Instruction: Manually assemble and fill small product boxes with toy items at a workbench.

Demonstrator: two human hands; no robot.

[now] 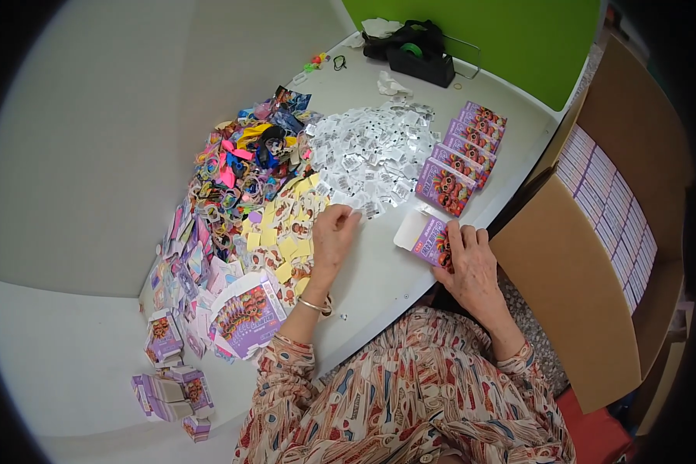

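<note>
At the tabletop's (387,278) left edge I log flat purple box blanks (243,309), a few folded ones (166,390) nearest me. Next along, a heap of coloured bands and balloons (243,166), then yellow and picture cards (286,232). My left hand (334,236) rests on the cards' right margin, fingers together and tips down on a piece at the rim of the white packet pile (371,155), which fills the middle. My right hand (469,267) sits near the tabletop's right edge, fingers clamped on a small purple box (427,238) with its white flap open. Beyond it, a row of closed purple boxes (460,158). Off the right edge, a cardboard carton (595,232) packed with boxes.
</note>
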